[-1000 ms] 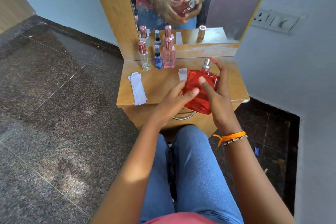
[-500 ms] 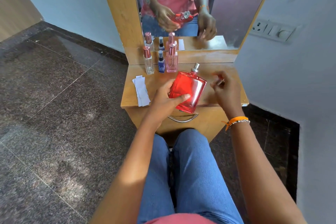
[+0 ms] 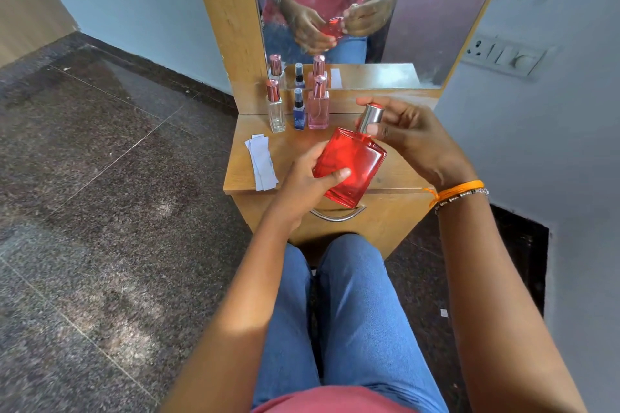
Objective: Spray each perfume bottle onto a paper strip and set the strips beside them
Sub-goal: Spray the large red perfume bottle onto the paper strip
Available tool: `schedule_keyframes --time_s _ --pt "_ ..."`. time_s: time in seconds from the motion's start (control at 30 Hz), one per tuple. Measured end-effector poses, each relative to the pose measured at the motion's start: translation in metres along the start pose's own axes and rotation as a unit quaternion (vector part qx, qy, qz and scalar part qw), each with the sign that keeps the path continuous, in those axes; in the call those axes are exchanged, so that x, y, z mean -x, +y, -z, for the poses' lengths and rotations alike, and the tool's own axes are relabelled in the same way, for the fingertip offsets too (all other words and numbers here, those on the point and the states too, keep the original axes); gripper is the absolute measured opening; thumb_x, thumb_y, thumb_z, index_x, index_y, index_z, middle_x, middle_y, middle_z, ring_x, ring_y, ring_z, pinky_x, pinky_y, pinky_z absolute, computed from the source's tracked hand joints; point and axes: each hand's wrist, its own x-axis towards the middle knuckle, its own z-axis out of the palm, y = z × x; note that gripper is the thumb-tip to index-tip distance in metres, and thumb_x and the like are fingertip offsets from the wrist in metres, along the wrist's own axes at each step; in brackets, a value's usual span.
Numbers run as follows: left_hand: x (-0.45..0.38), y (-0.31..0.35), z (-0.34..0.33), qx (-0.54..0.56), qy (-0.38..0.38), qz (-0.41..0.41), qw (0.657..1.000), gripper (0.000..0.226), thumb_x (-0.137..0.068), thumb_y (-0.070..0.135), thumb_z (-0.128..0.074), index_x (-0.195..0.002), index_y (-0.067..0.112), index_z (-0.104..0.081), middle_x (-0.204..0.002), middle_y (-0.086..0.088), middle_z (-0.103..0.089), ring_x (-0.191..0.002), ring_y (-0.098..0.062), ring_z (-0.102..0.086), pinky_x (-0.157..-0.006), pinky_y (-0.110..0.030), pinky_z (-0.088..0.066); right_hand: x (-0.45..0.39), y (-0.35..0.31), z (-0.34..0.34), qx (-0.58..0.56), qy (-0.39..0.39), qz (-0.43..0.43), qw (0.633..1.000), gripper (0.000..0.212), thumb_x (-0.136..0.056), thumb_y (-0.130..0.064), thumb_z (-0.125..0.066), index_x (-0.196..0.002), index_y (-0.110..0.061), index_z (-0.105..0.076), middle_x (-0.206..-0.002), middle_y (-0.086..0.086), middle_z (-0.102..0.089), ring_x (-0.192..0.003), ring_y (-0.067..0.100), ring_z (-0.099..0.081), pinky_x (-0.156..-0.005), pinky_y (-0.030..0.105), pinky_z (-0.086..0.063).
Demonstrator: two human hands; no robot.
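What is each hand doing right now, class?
Left hand: closed around the flat red glass perfume bottle, holding it tilted.
Right hand: fingers pinching the silver metal cap at the bottle's neck.

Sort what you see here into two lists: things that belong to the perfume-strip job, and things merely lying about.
Job: red bottle in left hand; silver cap in right hand; clear bottle; blue bottle; pink bottle; paper strips.

Lying about: drawer handle; wall switch panel; paper scrap on floor.
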Motion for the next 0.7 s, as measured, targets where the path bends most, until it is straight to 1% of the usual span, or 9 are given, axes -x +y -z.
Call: schedule_keyframes --time_s 0.13,0.2,0.37,0.43,0.5,0.57,0.6,0.67,0.7 --pt "0.003 -0.001 -0.005 0.058 -0.019 -0.007 0.998 0.04 -0.086 0.0 -0.059 -0.121 0.017 -0.052 -0.105 0.004 -0.066 -0.096 -0.001 -0.064 -0.081 -0.017 -0.051 0.004 0.0 -0.002 -0.095 -0.008 0.005 0.995 0.037 -0.08 -0.004 -0.058 -0.116 -0.01 -0.057 -0.087 -0.001 -0.073 -0.084 0.012 -0.065 -0.085 0.025 -0.052" --pt "0.003 -0.002 -0.006 0.085 -0.031 -0.009 0.996 0.04 -0.085 0.001 -0.059 -0.122 0.015 -0.052 -0.106 0.0 -0.066 -0.098 -0.005 -0.064 -0.08 -0.019 -0.051 0.005 0.001 -0.005 -0.129 -0.011 0.013 0.992 0.036 -0.081 -0.003 -0.055 -0.117 -0.009 -0.055 -0.088 0.001 -0.072 -0.083 0.012 -0.064 -0.082 0.024 -0.052" --pt "0.003 0.0 -0.01 0.07 0.006 -0.021 0.997 0.044 -0.085 0.002 -0.061 -0.126 0.013 -0.05 -0.108 -0.001 -0.065 -0.1 -0.007 -0.063 -0.084 -0.021 -0.052 0.002 0.002 -0.009 -0.115 0.028 0.005 0.993 0.038 -0.077 -0.009 -0.062 -0.115 -0.01 -0.057 -0.084 0.0 -0.073 -0.079 0.01 -0.065 -0.077 0.022 -0.052" --pt "0.003 0.001 -0.015 0.045 0.037 -0.042 0.997 0.043 -0.082 0.009 -0.065 -0.121 0.021 -0.053 -0.108 0.001 -0.066 -0.102 -0.009 -0.063 -0.088 -0.025 -0.051 0.002 0.0 -0.011 -0.085 0.072 0.005 0.994 0.037 -0.076 -0.008 -0.071 -0.111 -0.01 -0.059 -0.08 -0.003 -0.073 -0.079 0.008 -0.067 -0.074 0.021 -0.052" --pt "0.001 0.002 -0.024 -0.008 0.081 -0.059 0.995 0.044 -0.08 0.014 -0.067 -0.12 0.026 -0.053 -0.108 0.003 -0.065 -0.102 -0.011 -0.063 -0.09 -0.03 -0.051 0.002 0.001 -0.017 -0.039 0.161 0.007 0.986 0.033 -0.079 -0.001 -0.069 -0.11 -0.007 -0.061 -0.076 -0.004 -0.073 -0.075 0.006 -0.066 -0.07 0.019 -0.052" --pt "0.0 0.003 -0.033 -0.086 0.129 -0.085 0.984 0.049 -0.08 0.012 -0.068 -0.125 0.022 -0.051 -0.111 0.001 -0.064 -0.101 -0.013 -0.062 -0.089 -0.028 -0.05 0.004 0.006 -0.028 0.011 0.271 0.006 0.962 0.034 -0.081 0.002 -0.067 -0.115 -0.001 -0.061 -0.085 0.005 -0.072 -0.075 0.008 -0.064 -0.072 0.024 -0.053" --pt "0.0 0.004 -0.036 -0.112 0.144 -0.094 0.979 0.051 -0.079 0.012 -0.068 -0.127 0.02 -0.051 -0.112 0.0 -0.064 -0.102 -0.014 -0.062 -0.089 -0.028 -0.05 0.005 0.006 -0.034 0.043 0.306 0.014 0.951 0.036 -0.082 0.001 -0.066 -0.117 -0.001 -0.061 -0.09 0.01 -0.071 -0.077 0.009 -0.062 -0.075 0.027 -0.053" --pt "0.0 0.008 -0.037 -0.114 0.139 -0.095 0.979 0.052 -0.08 0.013 -0.068 -0.128 0.019 -0.05 -0.113 -0.001 -0.064 -0.103 -0.015 -0.062 -0.089 -0.028 -0.05 0.007 0.004 -0.034 0.093 0.313 0.035 0.945 0.035 -0.083 -0.003 -0.067 -0.118 -0.006 -0.062 -0.089 0.008 -0.071 -0.076 0.007 -0.059 -0.075 0.028 -0.052" --pt "0.0 0.01 -0.033 -0.088 0.113 -0.085 0.986 0.05 -0.081 0.013 -0.068 -0.127 0.021 -0.05 -0.112 0.0 -0.064 -0.103 -0.013 -0.062 -0.09 -0.029 -0.05 0.008 0.001 -0.029 0.077 0.282 0.04 0.956 0.034 -0.084 -0.005 -0.067 -0.117 -0.009 -0.062 -0.085 0.003 -0.071 -0.075 0.007 -0.059 -0.074 0.026 -0.052"
